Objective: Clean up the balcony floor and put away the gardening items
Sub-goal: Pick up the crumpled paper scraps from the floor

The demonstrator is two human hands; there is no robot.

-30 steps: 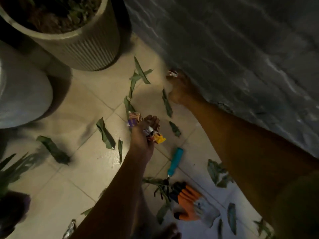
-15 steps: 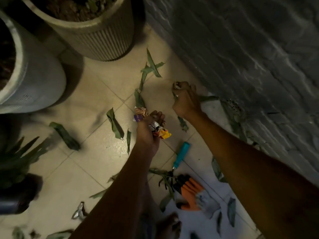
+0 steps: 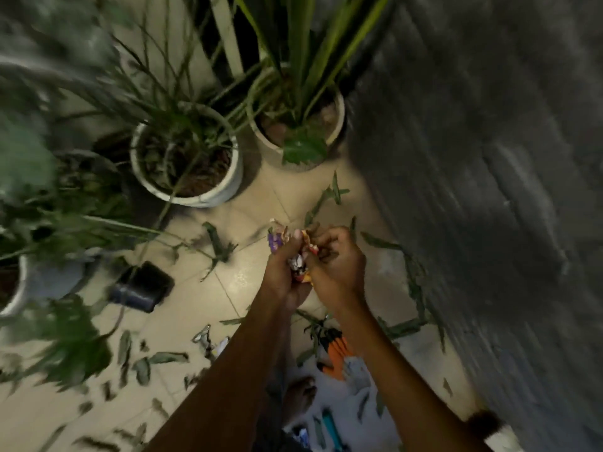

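Observation:
My left hand grips a bunch of crumpled wrappers, purple, silver and orange, held above the tiled floor. My right hand has come against it, its fingers curled onto the same bunch along with a small scrap. Green leaf cuttings lie scattered over the tiles. An orange and grey gardening glove lies below my arms, and a teal-handled tool lies near the bottom edge. The view is blurred.
Two pale plant pots stand ahead, a third pot at the left. A small dark pot lies on its side. A grey stone wall runs along the right. A silver wrapper lies on the tiles. My bare foot is below.
My right hand left the wall's foot with a scrap and joined my left hand at the wrapper bunch. The camera swung up, showing more pots and plants.

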